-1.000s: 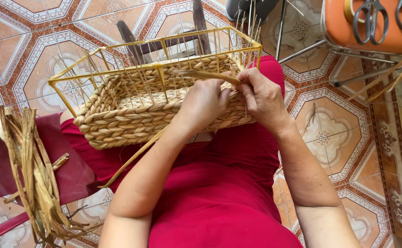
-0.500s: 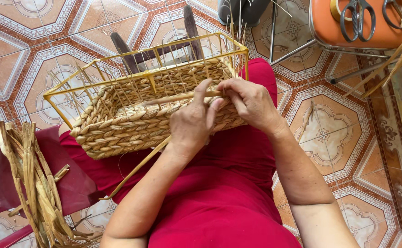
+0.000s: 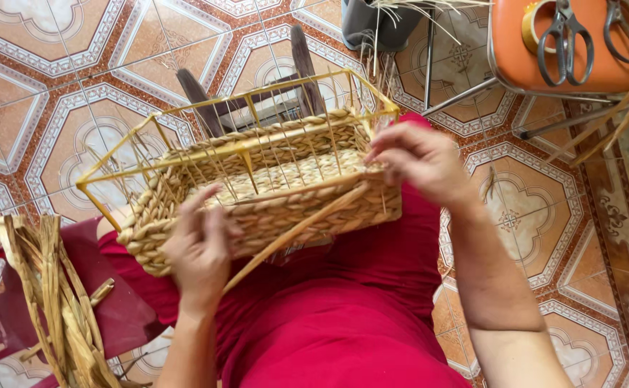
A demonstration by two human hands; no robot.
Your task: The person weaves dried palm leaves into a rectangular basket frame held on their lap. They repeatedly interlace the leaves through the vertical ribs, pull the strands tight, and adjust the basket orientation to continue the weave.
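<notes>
A half-woven basket [image 3: 286, 208] of pale plaited straw on a yellow wire frame [image 3: 207, 154] rests on my lap, which is covered in red cloth. My left hand [image 3: 201, 248] lies against the basket's near wall at the left, fingers spread over the weave. My right hand [image 3: 418, 158] pinches a straw strand at the basket's right rim. A long loose strand [image 3: 296, 231] runs from there diagonally down across the front wall toward my left hand.
A bundle of dried straw [image 3: 49, 302] lies on a dark red plastic chair at the lower left. An orange stool [image 3: 558, 50] at the upper right carries scissors [image 3: 564, 36] and a tape roll. A dark pot of straw stands behind. Patterned tile floor surrounds.
My left hand slid from the basket's right rim down to the left of the front wall. The basket turned and tilted; my right hand stayed at the right rim with the strand.
</notes>
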